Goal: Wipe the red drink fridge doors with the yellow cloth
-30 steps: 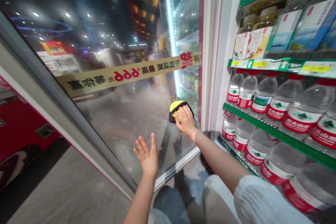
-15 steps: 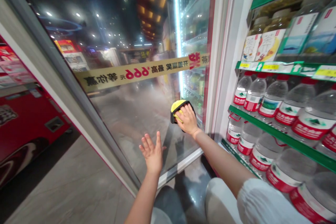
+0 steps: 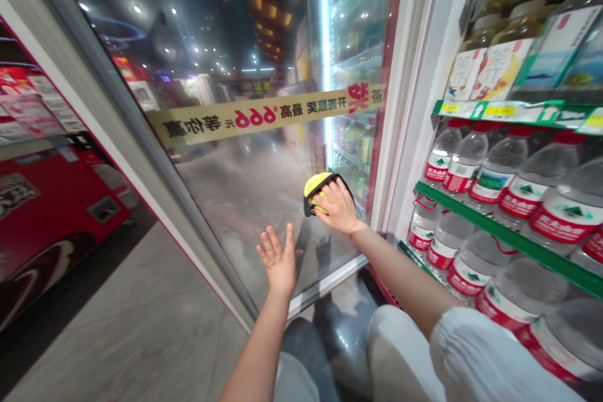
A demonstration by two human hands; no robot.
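A yellow cloth with black edging [image 3: 316,184] lies against the glass door [image 3: 226,182], under my right hand [image 3: 338,206], whose fingers press and curl over it. Lower and to the left, my left hand [image 3: 281,264] is raised at the glass with its fingers spread, holding nothing. Whether its palm touches the pane cannot be made out. A yellowish strip with printed characters [image 3: 292,112] runs across the door above both hands.
Shelves with green edges [image 3: 499,230] stand at the right, full of water bottles [image 3: 512,191] and drinks. The door's metal frame [image 3: 155,182] slants down the left. Beyond it is a red vehicle-like stand [image 3: 61,201] on the tiled floor [image 3: 141,326].
The view has shifted slightly, so the door strip and shelves sit further right. My right hand and the cloth have moved slightly left relative to the door. My left hand stays spread.
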